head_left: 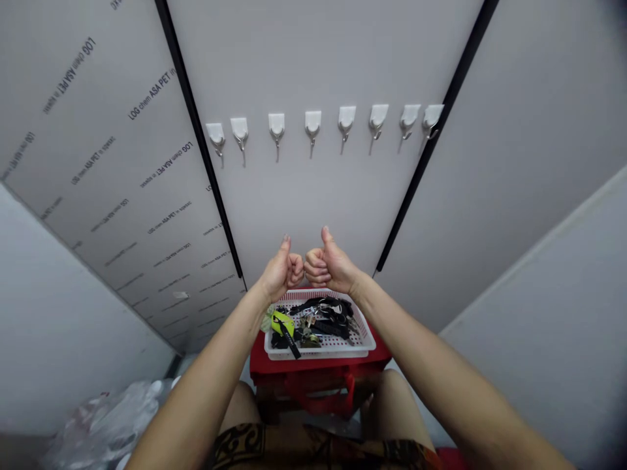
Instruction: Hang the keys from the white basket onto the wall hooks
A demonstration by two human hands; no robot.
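My left hand (pixel 284 268) and my right hand (pixel 329 265) are held up side by side, thumbs raised and the other fingers curled into fists. Nothing shows inside either fist, and the knuckles are close together or touching. Just below and behind them is a white plastic basket (pixel 366 329) with slotted sides. In it lie black straps (pixel 328 328), several keys and metal rings, and a yellow-green tag (pixel 283 323). A black strap end hangs over the basket's front rim. The basket rests on a red bag (pixel 274 367) with red handles.
Several white adhesive hooks (pixel 313 124) with metal prongs run in a row across the grey panel ahead. Black strips (pixel 196 130) edge that panel. Printed lettering covers the left panel. Clear plastic bags (pixel 117 418) lie at lower left. My knees flank the red bag.
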